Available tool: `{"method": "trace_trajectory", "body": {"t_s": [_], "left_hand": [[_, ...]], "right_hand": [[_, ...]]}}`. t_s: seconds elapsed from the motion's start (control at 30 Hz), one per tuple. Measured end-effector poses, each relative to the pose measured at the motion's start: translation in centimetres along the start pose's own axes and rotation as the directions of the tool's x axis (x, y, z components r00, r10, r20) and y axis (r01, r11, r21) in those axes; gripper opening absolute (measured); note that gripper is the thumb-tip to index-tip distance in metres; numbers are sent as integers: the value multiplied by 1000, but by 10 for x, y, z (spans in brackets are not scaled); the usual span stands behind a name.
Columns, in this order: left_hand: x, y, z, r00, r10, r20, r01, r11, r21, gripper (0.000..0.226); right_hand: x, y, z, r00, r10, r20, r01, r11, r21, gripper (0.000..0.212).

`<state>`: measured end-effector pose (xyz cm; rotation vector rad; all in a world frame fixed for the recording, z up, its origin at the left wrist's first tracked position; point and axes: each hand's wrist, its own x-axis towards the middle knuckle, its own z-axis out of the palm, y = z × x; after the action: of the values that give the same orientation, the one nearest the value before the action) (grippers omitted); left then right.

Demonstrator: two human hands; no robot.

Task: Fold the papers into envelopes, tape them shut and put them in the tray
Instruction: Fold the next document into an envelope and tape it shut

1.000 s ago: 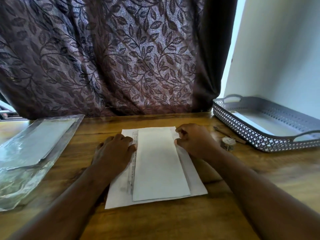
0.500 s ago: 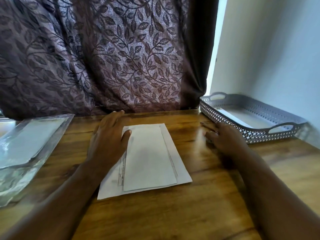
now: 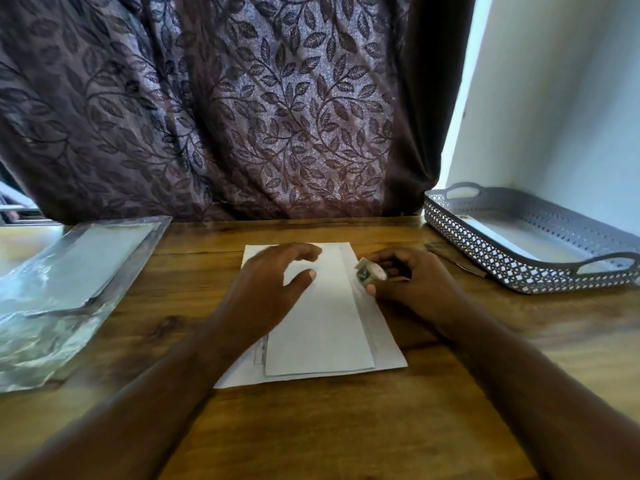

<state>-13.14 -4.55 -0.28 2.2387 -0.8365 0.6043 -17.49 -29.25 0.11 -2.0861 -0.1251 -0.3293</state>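
Head view: folded paper [image 3: 322, 313] lying flat at the centre of a wooden table [image 3: 346, 427], long edges running away from the viewer, a wider white sheet showing beneath it along the right and near edges, with a printed strip peeking out at the near left. Left hand [image 3: 266, 292] resting palm-down over the far left part of the folded paper, fingers spread apart and slightly curled, thumb tip touching the paper's surface. Right hand [image 3: 412, 289] sitting just beside the paper's right edge, fingers closed around a small tape roll [image 3: 370, 270], the roll held at the fingertips directly over the right margin of the paper; loose end of tape too small to make out. Grey perforated tray [image 3: 512, 268] standing at the far right of the table against a pale wall [image 3: 554, 116], a flat white item lying inside it, well apart from the folded paper. Thin dark tool [image 3: 453, 259] lying on the table between right hand and tray, kind not discernible. Clear plastic packet [image 3: 69, 282] holding white sheets lying at the left edge of the table. Leaf-patterned curtain [image 3: 225, 105] hanging behind the table.
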Motion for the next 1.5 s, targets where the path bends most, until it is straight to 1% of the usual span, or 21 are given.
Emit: {"method": "trace_trajectory", "body": {"t_s": [0.03,0.13,0.2,0.4,0.5,0.6,0.73,0.9,1.07,1.1,1.17,1.23,1.3,1.4,1.47,1.5], "left_hand": [[0,2,2,999,-28,32,29,998,-49,31],[-2,3,3,992,-73,98,87,985,-146,31],[-4,2,4,991,-72,111,90,982,-169,29],[-5,4,8,988,-54,146,84,975,-205,22],[-4,5,9,990,-49,129,77,972,-222,19],[-4,7,7,994,-34,101,53,980,-193,16],[-5,12,3,997,36,73,-31,997,-64,14],[-7,13,5,994,111,12,-111,993,31,6],[-9,13,8,990,142,-14,-140,987,73,4],[-9,13,9,990,142,-18,-140,987,74,5],[-8,12,9,989,141,-37,-139,989,60,4],[-5,13,8,991,118,-59,-117,993,28,6],[-4,12,6,995,59,-76,-60,998,-13,8],[-3,7,4,992,-98,-79,89,989,-116,5],[-3,3,0,977,-205,-62,187,958,-215,5],[-3,1,-2,969,-241,-47,221,939,-264,6]], "right_hand": [[0,-4,5,999,-23,44,21,999,42,39],[0,-11,15,989,-90,122,87,996,25,39],[-1,-12,19,979,-133,155,130,991,29,39],[-1,-15,22,959,-206,192,207,978,16,37],[-1,-14,19,952,-224,209,222,974,37,38],[0,-14,17,942,-250,225,243,968,57,40],[1,-12,18,935,-269,233,262,963,60,42],[1,-10,19,934,-276,225,274,961,40,46],[3,-10,27,951,-240,195,232,971,65,44],[2,-10,28,955,-237,176,230,971,62,48],[3,-12,29,963,-228,141,216,972,90,62],[5,-10,26,972,-209,111,192,970,147,78],[8,-9,25,974,-196,112,173,967,184,87],[8,-11,21,974,-195,118,169,965,202,92],[12,-11,13,983,-174,64,159,969,191,92],[14,-8,6,987,-158,15,155,978,138,92]]}}
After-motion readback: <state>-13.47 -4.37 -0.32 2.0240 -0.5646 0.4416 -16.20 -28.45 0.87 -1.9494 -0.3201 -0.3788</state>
